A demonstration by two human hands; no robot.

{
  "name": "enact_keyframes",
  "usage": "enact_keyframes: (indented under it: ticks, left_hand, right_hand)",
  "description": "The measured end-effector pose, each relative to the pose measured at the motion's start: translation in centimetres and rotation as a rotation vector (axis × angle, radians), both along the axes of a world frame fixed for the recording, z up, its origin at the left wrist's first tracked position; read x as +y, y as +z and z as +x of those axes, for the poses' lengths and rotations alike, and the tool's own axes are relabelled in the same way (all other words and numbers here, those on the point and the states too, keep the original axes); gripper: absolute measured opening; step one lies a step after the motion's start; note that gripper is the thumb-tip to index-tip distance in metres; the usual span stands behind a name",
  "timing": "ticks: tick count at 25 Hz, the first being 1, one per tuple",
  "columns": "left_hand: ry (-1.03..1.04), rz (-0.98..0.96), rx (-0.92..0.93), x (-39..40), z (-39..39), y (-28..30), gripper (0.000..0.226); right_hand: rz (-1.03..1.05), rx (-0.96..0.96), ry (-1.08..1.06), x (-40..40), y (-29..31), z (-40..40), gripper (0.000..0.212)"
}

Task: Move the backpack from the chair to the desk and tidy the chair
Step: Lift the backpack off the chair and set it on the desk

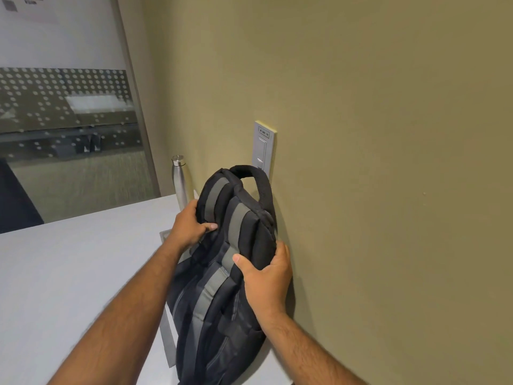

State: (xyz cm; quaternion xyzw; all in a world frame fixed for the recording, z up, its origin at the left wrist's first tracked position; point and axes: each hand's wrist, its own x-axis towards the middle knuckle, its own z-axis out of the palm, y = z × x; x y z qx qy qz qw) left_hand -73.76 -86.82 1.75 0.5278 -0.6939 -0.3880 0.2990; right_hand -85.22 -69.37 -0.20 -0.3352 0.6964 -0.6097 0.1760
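Backpack (222,273), black with grey strap padding, upright on the white desk (69,273) and leaning on the olive wall (388,134), straps facing the camera. Left hand (190,225) clamped on its upper left edge, right hand (268,279) clamped on its right edge, thumbs across the front, fingers wrapped behind. Beyond the left fingertips, a steel bottle (180,179); above the carry handle (254,176), a wall switch plate (263,147).

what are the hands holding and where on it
Both hold the backpack by its upper sides: left hand on the left edge, right hand on the right.
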Motion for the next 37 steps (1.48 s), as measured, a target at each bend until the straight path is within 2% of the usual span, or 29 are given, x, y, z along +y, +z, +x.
enact_keyframes:
  ticks: [7, 12, 15, 20, 22, 27, 37]
  left_hand:
    - [-0.034, -0.053, -0.130, 2.7, 0.4, 1.4, 0.077]
    - [-0.039, -0.209, -0.176, 8.5, 2.9, 2.3, 0.064]
    - [-0.064, -0.388, -0.437, 12.9, 4.4, 2.5, 0.077]
    - [-0.048, -0.427, -0.732, 22.0, 6.3, 1.7, 0.107]
    - [-0.054, -0.438, -0.816, 26.3, 7.1, 1.2, 0.119]
    - [-0.027, -0.442, -0.902, 36.8, 10.2, -0.1, 0.128]
    - [0.022, -0.418, -0.973, 49.1, 20.1, -0.4, 0.127]
  right_hand:
    - [0.138, 0.133, 0.018, 1.5, 0.4, -1.6, 0.092]
    - [0.252, 0.405, 0.047, 4.2, 1.5, -2.0, 0.099]
    - [0.336, 0.589, 0.154, 7.0, 1.9, -2.4, 0.109]
    - [0.382, 0.803, 0.261, 14.2, 1.2, -2.3, 0.118]
    - [0.389, 0.832, 0.299, 17.6, 0.7, -1.8, 0.123]
    - [0.362, 0.934, 0.360, 25.9, -0.6, 0.0, 0.130]
    - [0.431, 1.016, 0.359, 36.1, -2.5, 6.1, 0.132]
